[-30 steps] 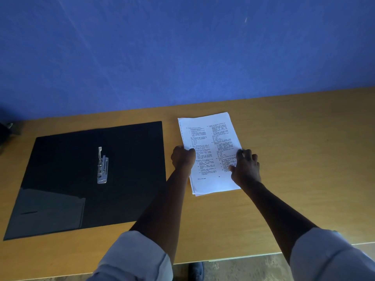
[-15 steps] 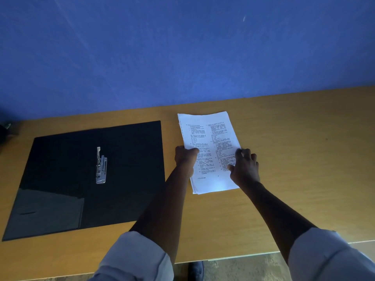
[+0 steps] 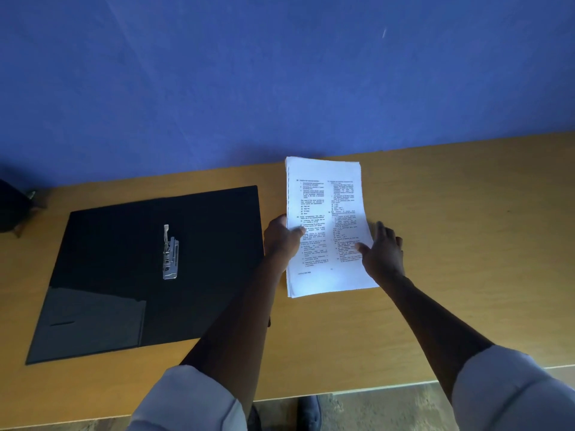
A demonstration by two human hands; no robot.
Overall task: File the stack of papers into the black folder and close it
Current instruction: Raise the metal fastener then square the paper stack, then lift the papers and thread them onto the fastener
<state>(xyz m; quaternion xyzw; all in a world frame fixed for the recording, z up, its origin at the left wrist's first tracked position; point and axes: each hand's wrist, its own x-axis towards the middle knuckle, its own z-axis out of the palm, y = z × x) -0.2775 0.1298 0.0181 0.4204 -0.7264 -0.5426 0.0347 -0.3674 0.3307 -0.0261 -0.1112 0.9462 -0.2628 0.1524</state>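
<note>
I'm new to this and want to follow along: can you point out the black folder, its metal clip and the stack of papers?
black folder [image 3: 217, 219]: head view, bare inside of the right half.
metal clip [image 3: 170, 253]: head view, middle of the clip.
stack of papers [image 3: 326, 188]: head view, upper part of the top sheet.

We see a blue wall [image 3: 280, 73] behind a wooden desk [image 3: 466, 228], dimly lit, with speckled floor [image 3: 373, 405] below its near edge.

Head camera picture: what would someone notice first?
The bright white stack of printed papers stands out mid-table, with the left hand pinching its left edge and the right hand at its right edge. Left of it lies the open black folder with a shiny metal clip.
</note>
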